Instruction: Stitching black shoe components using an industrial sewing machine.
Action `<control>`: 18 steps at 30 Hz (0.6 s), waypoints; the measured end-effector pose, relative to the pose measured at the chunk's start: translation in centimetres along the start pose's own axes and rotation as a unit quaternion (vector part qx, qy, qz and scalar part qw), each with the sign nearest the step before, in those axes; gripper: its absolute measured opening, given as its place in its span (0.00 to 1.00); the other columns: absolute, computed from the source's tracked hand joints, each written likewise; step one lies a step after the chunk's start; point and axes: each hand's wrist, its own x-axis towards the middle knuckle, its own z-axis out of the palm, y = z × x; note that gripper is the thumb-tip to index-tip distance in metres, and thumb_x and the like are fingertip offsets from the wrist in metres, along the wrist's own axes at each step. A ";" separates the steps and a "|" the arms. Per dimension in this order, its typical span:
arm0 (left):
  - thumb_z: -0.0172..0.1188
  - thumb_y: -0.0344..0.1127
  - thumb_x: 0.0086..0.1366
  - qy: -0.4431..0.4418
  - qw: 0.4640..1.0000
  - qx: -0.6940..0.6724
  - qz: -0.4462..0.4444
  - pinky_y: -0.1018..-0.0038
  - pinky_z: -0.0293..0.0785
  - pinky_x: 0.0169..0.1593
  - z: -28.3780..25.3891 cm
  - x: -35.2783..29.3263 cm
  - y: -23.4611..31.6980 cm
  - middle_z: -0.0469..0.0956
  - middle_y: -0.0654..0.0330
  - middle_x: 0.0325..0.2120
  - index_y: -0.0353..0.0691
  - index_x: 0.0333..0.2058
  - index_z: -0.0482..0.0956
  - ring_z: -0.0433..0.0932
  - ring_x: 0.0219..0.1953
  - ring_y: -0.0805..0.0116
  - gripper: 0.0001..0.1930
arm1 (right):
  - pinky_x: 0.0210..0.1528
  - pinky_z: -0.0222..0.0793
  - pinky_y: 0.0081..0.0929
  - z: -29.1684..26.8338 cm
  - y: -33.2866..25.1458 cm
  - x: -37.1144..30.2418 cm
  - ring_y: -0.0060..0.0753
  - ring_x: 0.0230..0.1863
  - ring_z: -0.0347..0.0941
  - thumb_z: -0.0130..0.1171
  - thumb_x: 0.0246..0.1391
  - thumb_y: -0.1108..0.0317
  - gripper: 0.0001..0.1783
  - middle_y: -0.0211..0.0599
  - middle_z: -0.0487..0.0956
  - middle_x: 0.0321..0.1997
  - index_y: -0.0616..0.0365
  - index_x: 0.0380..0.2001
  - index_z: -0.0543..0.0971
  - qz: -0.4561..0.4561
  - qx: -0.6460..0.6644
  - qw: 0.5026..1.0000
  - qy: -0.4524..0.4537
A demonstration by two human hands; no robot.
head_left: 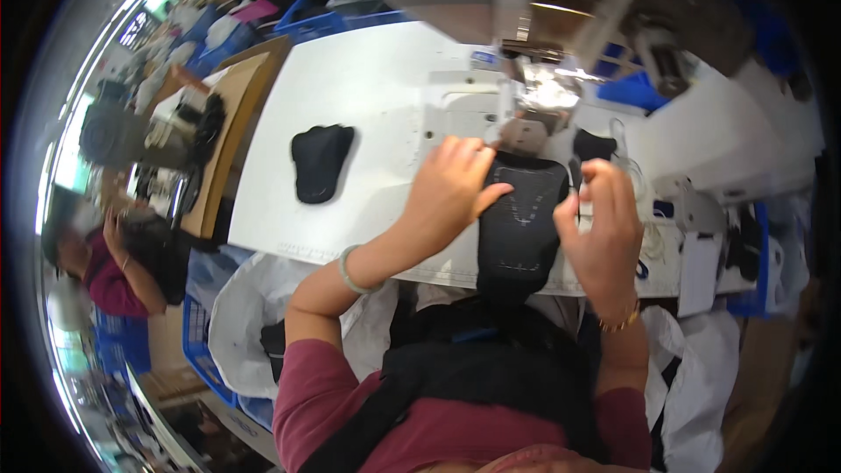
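A black padded fabric piece (524, 219) with light stitch lines lies at the table's front edge, its lower end overhanging toward me. My left hand (448, 188) grips its upper left edge, thumb on top and fingers close to the sewing machine's needle area (526, 133). On its right side, my right hand (604, 232) is closed, fingers curled and thumb bent in. Beside those fingertips a small dark thing shows; what the hand holds cannot be made out. Farther left, a second black fabric piece (321, 163) lies flat on the white table (368, 79).
The sewing machine's head (561, 17) overhangs the far right. Near its base are a small black piece (594, 145), loose pale thread and a blue tray (632, 92). White sacks (241, 324) flank my lap. Another person (123, 271) sits at the left near a second machine (131, 136).
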 end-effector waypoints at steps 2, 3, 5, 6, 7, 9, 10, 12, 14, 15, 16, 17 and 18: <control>0.64 0.40 0.54 -0.024 0.999 0.028 0.010 0.68 0.68 0.41 0.8 -0.4 0.5 0.71 0.56 0.36 0.32 0.41 0.74 0.69 0.38 0.58 0.20 | 0.30 0.70 0.32 0.1 -2.0 -1.0 0.40 0.34 0.71 0.56 0.37 0.77 0.09 0.38 0.74 0.38 0.61 0.25 0.68 -0.035 -0.038 0.998 -0.040; 0.62 0.40 0.55 -0.045 0.998 0.035 0.016 0.68 0.68 0.41 1.1 -0.6 0.6 0.70 0.56 0.35 0.32 0.41 0.73 0.69 0.37 0.59 0.19 | 0.28 0.71 0.31 0.7 -2.5 -1.6 0.39 0.33 0.71 0.56 0.38 0.76 0.09 0.38 0.74 0.38 0.60 0.25 0.68 -0.038 -0.050 0.996 -0.058; 0.61 0.39 0.57 -0.049 0.999 -0.017 -0.001 0.68 0.68 0.43 1.0 -0.2 0.9 0.70 0.56 0.35 0.31 0.40 0.73 0.68 0.38 0.59 0.18 | 0.27 0.72 0.30 1.7 -2.7 -2.6 0.37 0.33 0.72 0.57 0.39 0.76 0.08 0.37 0.75 0.38 0.60 0.26 0.69 -0.036 -0.076 0.992 -0.096; 0.61 0.39 0.57 -0.073 0.995 -0.066 -0.033 0.67 0.68 0.44 0.7 -0.3 0.5 0.69 0.54 0.36 0.30 0.40 0.73 0.68 0.39 0.57 0.19 | 0.27 0.72 0.28 1.9 -2.9 -2.8 0.36 0.32 0.72 0.58 0.41 0.76 0.08 0.36 0.76 0.37 0.60 0.26 0.69 -0.054 -0.077 0.992 -0.078; 0.61 0.39 0.57 -0.065 0.995 -0.057 -0.045 0.67 0.68 0.44 0.7 -0.2 0.0 0.69 0.54 0.36 0.30 0.40 0.73 0.68 0.39 0.57 0.19 | 0.27 0.72 0.28 1.9 -3.0 -2.8 0.36 0.32 0.72 0.58 0.41 0.76 0.08 0.36 0.76 0.37 0.60 0.26 0.69 -0.067 -0.067 0.992 -0.078; 0.63 0.39 0.56 -0.073 0.986 -0.145 -0.031 0.66 0.68 0.45 0.6 0.2 -0.9 0.69 0.53 0.37 0.31 0.41 0.73 0.68 0.40 0.56 0.19 | 0.28 0.72 0.27 1.7 -2.8 -2.8 0.35 0.32 0.73 0.58 0.42 0.75 0.08 0.36 0.76 0.36 0.60 0.26 0.69 -0.062 -0.059 0.992 -0.094; 0.64 0.39 0.55 -0.095 0.982 -0.154 -0.053 0.65 0.67 0.46 0.4 0.4 -0.8 0.68 0.52 0.37 0.33 0.38 0.73 0.68 0.42 0.54 0.17 | 0.28 0.73 0.27 1.7 -2.6 -2.9 0.35 0.33 0.73 0.59 0.44 0.74 0.08 0.36 0.77 0.36 0.60 0.25 0.69 -0.067 -0.062 0.991 -0.097; 0.64 0.38 0.54 -0.086 0.983 -0.152 -0.054 0.65 0.68 0.45 0.0 0.9 -0.4 0.69 0.51 0.36 0.33 0.34 0.72 0.68 0.42 0.53 0.16 | 0.28 0.73 0.27 1.7 -2.3 -3.1 0.35 0.33 0.73 0.59 0.44 0.74 0.08 0.36 0.77 0.36 0.60 0.25 0.69 -0.080 -0.049 0.991 -0.096; 0.66 0.36 0.50 -0.106 0.980 -0.161 -0.058 0.66 0.67 0.46 -0.1 1.6 0.1 0.69 0.50 0.34 0.35 0.29 0.72 0.67 0.44 0.51 0.13 | 0.30 0.73 0.27 1.6 -1.8 -3.3 0.36 0.33 0.74 0.60 0.44 0.75 0.08 0.37 0.78 0.37 0.60 0.25 0.70 -0.073 -0.030 0.992 -0.095; 0.66 0.36 0.50 -0.098 0.981 -0.157 -0.065 0.66 0.67 0.46 -0.1 1.8 0.2 0.69 0.50 0.34 0.35 0.29 0.72 0.67 0.44 0.51 0.13 | 0.30 0.73 0.27 1.6 -1.5 -3.3 0.36 0.33 0.74 0.60 0.44 0.75 0.08 0.37 0.78 0.37 0.60 0.25 0.70 -0.084 -0.026 0.992 -0.095; 0.64 0.34 0.50 -0.085 0.980 -0.166 -0.066 0.67 0.68 0.43 -0.1 1.8 0.3 0.70 0.50 0.32 0.34 0.28 0.72 0.69 0.40 0.53 0.12 | 0.30 0.73 0.27 1.4 -1.1 -3.3 0.37 0.33 0.74 0.60 0.45 0.75 0.08 0.38 0.78 0.37 0.61 0.25 0.70 -0.075 0.023 0.993 -0.087; 0.63 0.33 0.49 -0.073 0.980 -0.175 -0.067 0.68 0.69 0.40 -0.1 1.7 0.6 0.71 0.50 0.30 0.34 0.26 0.72 0.70 0.37 0.54 0.11 | 0.30 0.73 0.27 1.1 -0.8 -3.2 0.38 0.33 0.75 0.60 0.45 0.75 0.07 0.39 0.78 0.38 0.61 0.26 0.71 -0.065 0.072 0.992 -0.080; 0.61 0.33 0.50 -0.092 0.956 -0.244 -0.136 0.69 0.69 0.37 -0.6 2.3 1.3 0.72 0.50 0.27 0.33 0.26 0.72 0.71 0.33 0.56 0.10 | 0.34 0.75 0.27 0.6 -0.4 -2.9 0.40 0.35 0.76 0.61 0.44 0.77 0.08 0.42 0.79 0.41 0.63 0.27 0.71 -0.026 0.140 0.986 -0.088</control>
